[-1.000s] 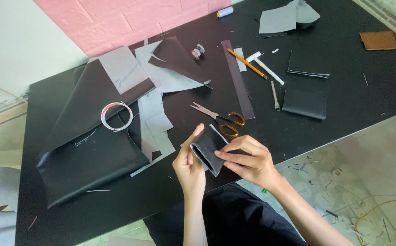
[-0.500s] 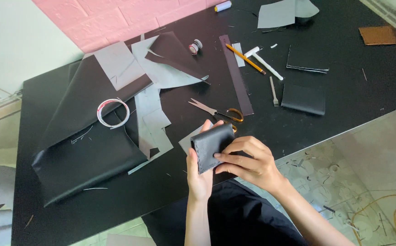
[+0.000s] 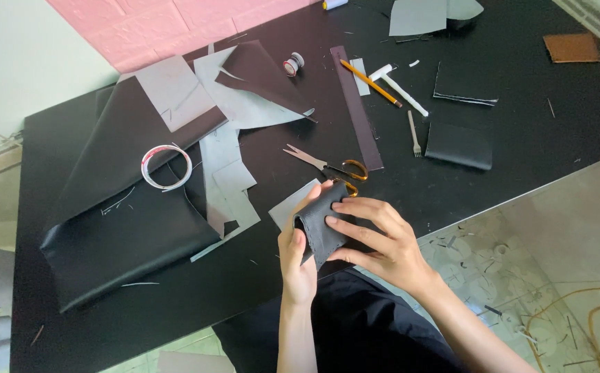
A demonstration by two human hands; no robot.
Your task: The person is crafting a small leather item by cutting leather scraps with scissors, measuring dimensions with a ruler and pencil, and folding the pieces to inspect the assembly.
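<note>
Black desk (image 3: 521, 159) strewn with offcuts: left hand (image 3: 298, 259) and right hand (image 3: 376, 238) both pinch a folded black leather piece (image 3: 322, 228) above its edge. A loose grip might let the fold spring apart.

A black leather piece (image 3: 322, 224) is held between both hands, left (image 3: 298, 259) and right (image 3: 383, 242), above the worktop (image 3: 521, 145), near scissors (image 3: 327, 164).

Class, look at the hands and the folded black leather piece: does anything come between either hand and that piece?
Nothing visible does. The left hand and right hand both grip the folded black leather piece directly, raised above the table edge. The scissors lie behind it, apart.
</note>
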